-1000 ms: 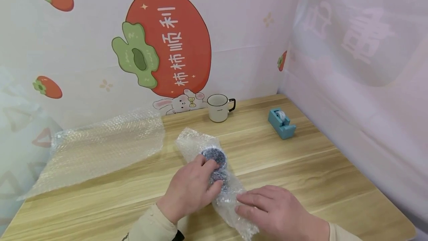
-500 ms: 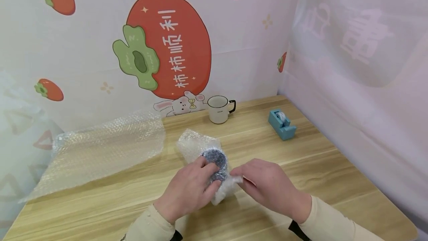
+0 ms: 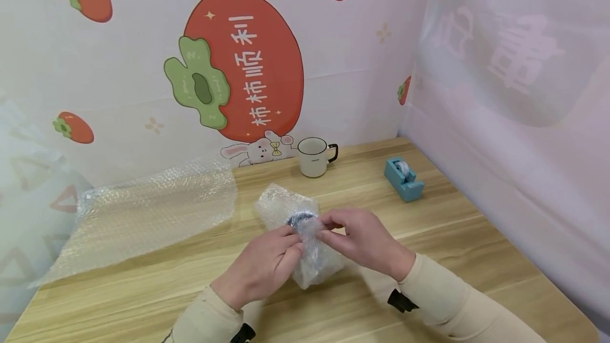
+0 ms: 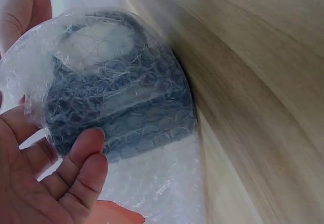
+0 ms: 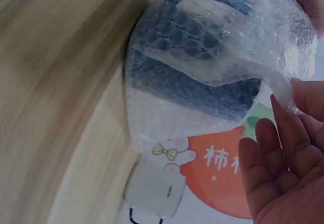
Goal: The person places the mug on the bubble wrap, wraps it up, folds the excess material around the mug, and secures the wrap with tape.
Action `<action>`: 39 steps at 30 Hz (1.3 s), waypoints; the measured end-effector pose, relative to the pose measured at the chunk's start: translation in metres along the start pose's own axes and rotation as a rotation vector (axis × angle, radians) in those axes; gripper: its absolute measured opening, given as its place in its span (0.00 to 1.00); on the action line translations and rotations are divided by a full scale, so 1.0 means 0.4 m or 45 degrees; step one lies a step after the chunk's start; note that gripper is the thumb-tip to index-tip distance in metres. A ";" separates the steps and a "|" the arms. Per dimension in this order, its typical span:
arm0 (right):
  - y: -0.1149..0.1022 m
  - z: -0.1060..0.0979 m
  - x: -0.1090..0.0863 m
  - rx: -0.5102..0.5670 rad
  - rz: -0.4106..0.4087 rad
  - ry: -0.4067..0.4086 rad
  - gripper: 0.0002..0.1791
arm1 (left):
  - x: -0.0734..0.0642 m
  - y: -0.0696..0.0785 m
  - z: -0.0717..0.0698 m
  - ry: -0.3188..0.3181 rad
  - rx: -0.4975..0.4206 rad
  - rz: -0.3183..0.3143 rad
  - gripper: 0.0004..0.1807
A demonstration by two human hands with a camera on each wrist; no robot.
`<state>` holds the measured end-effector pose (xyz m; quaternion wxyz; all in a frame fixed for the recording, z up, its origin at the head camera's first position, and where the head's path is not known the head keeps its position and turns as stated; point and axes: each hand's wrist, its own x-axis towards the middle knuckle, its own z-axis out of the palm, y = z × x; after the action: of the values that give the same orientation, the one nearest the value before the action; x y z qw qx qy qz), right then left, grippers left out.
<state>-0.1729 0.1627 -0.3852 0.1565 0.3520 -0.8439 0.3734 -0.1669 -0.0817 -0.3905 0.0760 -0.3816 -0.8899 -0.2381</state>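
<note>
A dark blue mug [image 4: 121, 102], its loop handle showing through, stands inside a sheet of bubble wrap [image 3: 315, 263] near the front middle of the table. My left hand [image 3: 264, 263] holds the wrapped mug from the left, fingers curled against its side and rim. From the right, my right hand [image 3: 357, 237] pinches the free end of the wrap between thumb and fingertips over the mug's mouth. The right wrist view shows that pinched flap [image 5: 278, 84] gathered at the fingertips. Another end of the wrap [image 3: 281, 200] lies flat on the table behind the mug.
A white enamel mug [image 3: 312, 158] with a black handle stands at the back. To its right sits a blue tape dispenser [image 3: 404, 179] with a roll in it. A second bubble wrap sheet [image 3: 152, 216] lies at the left, its back edge against the printed wall cloth.
My right hand has lifted the near end of the bubble wrap off the table and brought it up over the mug's opening. My left hand stays at the mug.
</note>
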 end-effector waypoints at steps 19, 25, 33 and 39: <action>0.018 0.051 0.021 0.229 0.453 -0.124 0.09 | -0.005 -0.014 0.020 0.121 0.148 0.039 0.12; 0.021 0.055 0.028 0.379 0.613 -0.137 0.14 | -0.009 -0.016 0.018 0.103 0.105 -0.047 0.09; 0.012 0.061 0.046 0.342 0.678 -0.146 0.09 | -0.017 -0.005 0.020 0.157 0.138 -0.078 0.30; 0.009 0.068 0.060 0.311 0.760 -0.149 0.08 | -0.017 0.009 0.023 0.214 0.327 -0.032 0.29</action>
<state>-0.1922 0.1328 -0.3928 -0.0520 0.1260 -0.8664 0.4804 -0.1592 -0.0797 -0.3993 0.1953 -0.3363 -0.9083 -0.1544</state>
